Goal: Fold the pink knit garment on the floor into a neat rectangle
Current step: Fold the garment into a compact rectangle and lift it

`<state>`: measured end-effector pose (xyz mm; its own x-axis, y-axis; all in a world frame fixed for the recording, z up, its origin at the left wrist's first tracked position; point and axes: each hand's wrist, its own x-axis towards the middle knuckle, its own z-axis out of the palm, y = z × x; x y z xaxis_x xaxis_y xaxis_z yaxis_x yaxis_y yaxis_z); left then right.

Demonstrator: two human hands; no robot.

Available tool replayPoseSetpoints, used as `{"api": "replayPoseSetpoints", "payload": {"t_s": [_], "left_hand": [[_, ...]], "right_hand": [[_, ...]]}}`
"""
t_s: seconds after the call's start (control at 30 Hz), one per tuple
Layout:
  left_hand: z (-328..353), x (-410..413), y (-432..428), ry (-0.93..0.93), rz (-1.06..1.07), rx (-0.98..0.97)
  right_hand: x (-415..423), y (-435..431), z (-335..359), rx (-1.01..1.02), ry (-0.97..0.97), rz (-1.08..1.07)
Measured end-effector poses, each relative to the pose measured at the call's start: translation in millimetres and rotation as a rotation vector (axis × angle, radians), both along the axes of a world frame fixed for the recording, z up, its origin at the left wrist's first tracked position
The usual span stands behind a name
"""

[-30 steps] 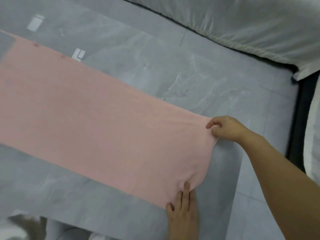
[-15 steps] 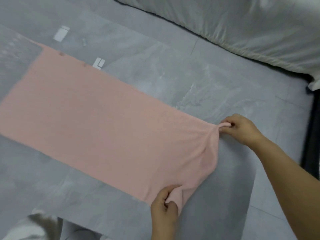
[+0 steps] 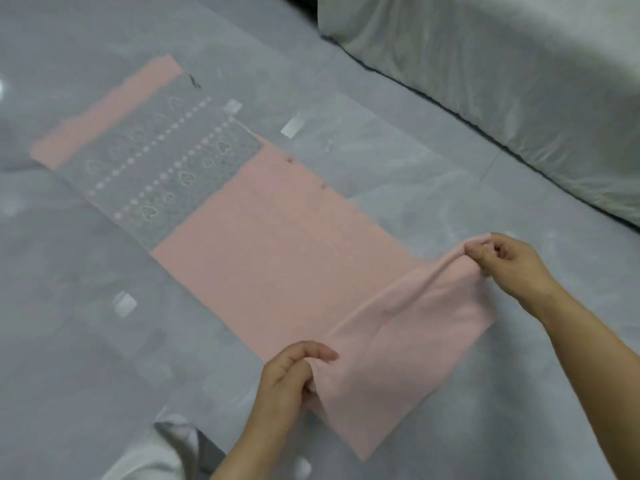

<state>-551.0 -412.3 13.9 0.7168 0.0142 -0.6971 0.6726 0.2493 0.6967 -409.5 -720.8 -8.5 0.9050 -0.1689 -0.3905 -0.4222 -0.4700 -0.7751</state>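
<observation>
The pink knit garment [image 3: 277,244] lies as a long strip on the grey floor, running from far left toward me. A grey band with white dots and hearts [image 3: 162,161] crosses its far part. My left hand [image 3: 291,379] pinches the near corner of the garment's right end. My right hand [image 3: 505,261] pinches the far corner of that end. Both corners are lifted off the floor, and the end hangs between my hands as a loose raised fold.
A pale bedsheet [image 3: 519,81] drapes down along the upper right, its edge meeting the grey marble floor [image 3: 86,341]. Light patches reflect on the tiles near the garment. A bit of my light trousers [image 3: 156,452] shows at the bottom.
Both hands have lifted the garment's right end off the floor and drawn it leftward. The view has shifted, showing the patterned grey band at the far end.
</observation>
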Motion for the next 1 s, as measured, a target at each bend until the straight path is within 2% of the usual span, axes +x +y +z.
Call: {"api": "replayPoseSetpoints", "payload": {"t_s": [0.07,0.27,0.4,0.57,0.73,1.0], "left_hand": [[2.0,17.5,23.6,0.009,0.064,-0.031],[1.3,64.8,84.4,-0.159,0.099,0.359],[-0.5,100.9,136.4,-0.219,0.217,0.432],[-9.7,150.1,207.4,-0.138,0.340,0.394],[-18.1,191.8,269.0,-0.111,0.455,0.397],[-33.9,259.2,359.4,-0.103,0.630,0.416]], "right_hand": [[24.1,25.5,1.1,0.010,0.002,0.020],[95.8,104.4,1.9,0.010,-0.025,0.097],[145.8,156.5,-1.6,-0.044,-0.070,0.177],[205.0,226.2,-7.9,-0.029,-0.050,0.275],[252.9,311.4,-9.0,0.016,-0.176,0.178],[330.0,424.1,-19.2,0.052,-0.285,0.165]]}}
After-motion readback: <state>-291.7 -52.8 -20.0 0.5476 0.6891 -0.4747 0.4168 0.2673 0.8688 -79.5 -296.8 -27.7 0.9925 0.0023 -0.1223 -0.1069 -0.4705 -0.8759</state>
